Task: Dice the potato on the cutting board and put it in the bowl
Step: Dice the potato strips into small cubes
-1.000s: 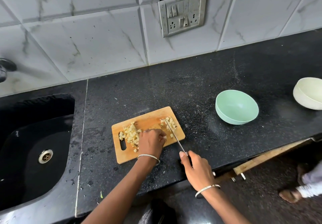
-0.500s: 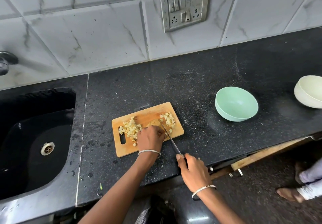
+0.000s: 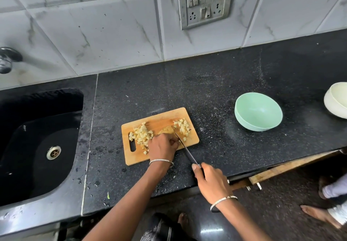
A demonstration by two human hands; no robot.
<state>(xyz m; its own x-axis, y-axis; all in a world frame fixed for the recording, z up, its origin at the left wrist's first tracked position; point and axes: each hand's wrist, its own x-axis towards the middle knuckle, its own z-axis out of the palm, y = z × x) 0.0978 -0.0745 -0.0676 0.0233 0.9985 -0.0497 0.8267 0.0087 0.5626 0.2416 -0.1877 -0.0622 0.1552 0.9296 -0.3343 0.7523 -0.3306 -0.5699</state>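
left hand (image 3: 163, 146) curls over the uncut potato piece (image 3: 166, 129) on the cutting board (image 3: 137, 159); right hand (image 3: 213, 181) grips the knife (image 3: 185, 149), blade against it; the green bowl (image 3: 258, 111) sits apart on the counter (image 3: 216, 83)

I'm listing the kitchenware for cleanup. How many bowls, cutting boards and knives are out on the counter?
2 bowls: green bowl, cream bowl
1 cutting board
1 knife
Total: 4
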